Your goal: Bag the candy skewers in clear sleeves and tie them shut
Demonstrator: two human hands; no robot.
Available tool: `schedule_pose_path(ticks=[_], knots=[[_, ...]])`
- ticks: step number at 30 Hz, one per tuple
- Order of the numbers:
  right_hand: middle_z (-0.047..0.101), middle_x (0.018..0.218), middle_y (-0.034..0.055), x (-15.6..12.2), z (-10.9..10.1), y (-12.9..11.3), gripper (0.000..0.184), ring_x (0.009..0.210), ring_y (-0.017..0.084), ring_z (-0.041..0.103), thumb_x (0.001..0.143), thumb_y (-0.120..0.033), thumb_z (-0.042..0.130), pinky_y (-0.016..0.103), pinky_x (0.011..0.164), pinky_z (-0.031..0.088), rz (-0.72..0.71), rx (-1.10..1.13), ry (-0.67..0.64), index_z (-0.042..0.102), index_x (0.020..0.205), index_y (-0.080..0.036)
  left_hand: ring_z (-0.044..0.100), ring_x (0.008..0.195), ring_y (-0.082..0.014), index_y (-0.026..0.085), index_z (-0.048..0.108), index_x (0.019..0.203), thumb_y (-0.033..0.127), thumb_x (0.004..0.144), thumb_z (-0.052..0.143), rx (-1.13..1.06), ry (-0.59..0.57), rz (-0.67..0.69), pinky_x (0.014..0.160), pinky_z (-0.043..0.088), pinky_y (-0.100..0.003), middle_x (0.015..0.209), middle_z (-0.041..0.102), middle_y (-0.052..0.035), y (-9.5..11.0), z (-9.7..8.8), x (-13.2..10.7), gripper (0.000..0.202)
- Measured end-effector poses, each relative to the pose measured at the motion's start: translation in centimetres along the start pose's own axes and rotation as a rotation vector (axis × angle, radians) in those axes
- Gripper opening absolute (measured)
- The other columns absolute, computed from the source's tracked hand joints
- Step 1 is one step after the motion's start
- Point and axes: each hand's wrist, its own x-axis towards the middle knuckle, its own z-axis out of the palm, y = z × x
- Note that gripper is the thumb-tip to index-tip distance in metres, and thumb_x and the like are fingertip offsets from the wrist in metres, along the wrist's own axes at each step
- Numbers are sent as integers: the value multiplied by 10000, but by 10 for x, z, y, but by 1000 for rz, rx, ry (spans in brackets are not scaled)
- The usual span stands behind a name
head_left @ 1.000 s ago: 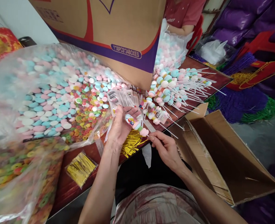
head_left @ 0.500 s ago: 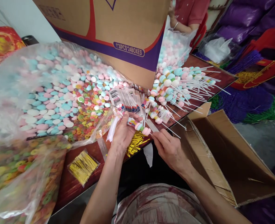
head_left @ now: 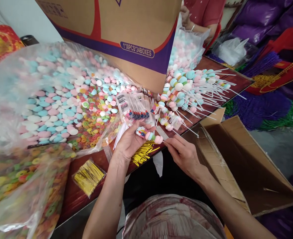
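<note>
A candy skewer (head_left: 150, 136) of pink, blue and green sweets lies across my left hand (head_left: 128, 142), whose fingers curl round its end with the printed wrapper. At its other end my right hand (head_left: 183, 152) pinches the white stick just below the pink sweets. Just under the skewer, loose gold twist ties (head_left: 143, 154) lie at the table edge. Printed clear bags (head_left: 136, 111) are stacked behind my left hand, with white sticks (head_left: 120, 132) beside it. Another skewer with a printed bag (head_left: 172, 122) rests to the right of them.
A large cardboard box (head_left: 136, 30) stands at the back. Bags of pastel sweets (head_left: 52, 113) and gummy rings (head_left: 37, 186) spread over the left side. Finished-looking skewers (head_left: 186, 88) are piled at right. An open carton (head_left: 251, 166) stands below; a person (head_left: 203, 16) sits behind.
Both hands and the candy skewer have shifted slightly; the wrapper's printed face shows more clearly on the left fingers. The right hand still pinches the stick.
</note>
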Motion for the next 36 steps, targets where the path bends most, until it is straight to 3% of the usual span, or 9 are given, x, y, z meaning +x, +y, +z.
schedule_pose_path(ticks=[5,8,14,17,21,26,30,36], knots=[[518,644,5,2,-1,1,252,565,108,450,982,-169,488,257,555,323,-74,-257,-17,676,815,-182,719,884,-245,103,672,810,203,881,617,56,-34,-6,850,561,-378,775,708,-92,-1,-3,-1,135],[530,646,10,3,-2,-2,270,574,112,459,988,-188,473,266,564,321,-49,-223,-13,676,810,-198,715,920,-251,104,677,826,206,872,630,87,-36,-13,851,558,-374,803,716,-96,-2,-3,0,121],[539,625,11,-4,19,-19,174,570,136,460,952,-164,533,291,569,332,-30,-192,104,660,840,-207,712,913,-224,134,669,822,251,817,717,52,3,148,911,526,-378,784,708,-53,-18,1,3,126],[561,676,21,-6,30,-25,167,602,136,499,954,-156,519,274,588,383,37,10,119,651,858,-190,709,908,-217,139,647,789,268,824,713,29,26,128,884,527,-354,749,681,-36,-21,3,1,150],[577,722,14,-8,30,-30,155,639,130,528,953,-208,534,259,582,412,264,401,87,651,853,-187,704,885,-195,153,616,772,254,845,691,-84,10,109,812,533,-308,720,649,-12,-15,7,-2,145],[591,695,-2,-8,31,-39,184,602,123,504,932,-282,573,251,544,404,511,585,54,650,794,-189,695,840,-147,169,622,792,289,809,739,-107,67,302,739,513,-233,715,628,17,-26,14,0,168],[579,710,11,-2,35,-45,182,638,132,520,941,-242,543,264,593,423,417,492,110,621,786,-189,687,818,-130,182,640,818,307,800,751,-65,22,407,713,496,-209,702,607,26,-42,14,0,168],[573,711,14,-2,27,-39,150,633,133,527,952,-193,520,262,577,416,254,352,136,623,843,-199,685,830,-122,189,636,837,317,797,754,-108,21,293,774,513,-235,760,638,28,-28,11,-4,179]])
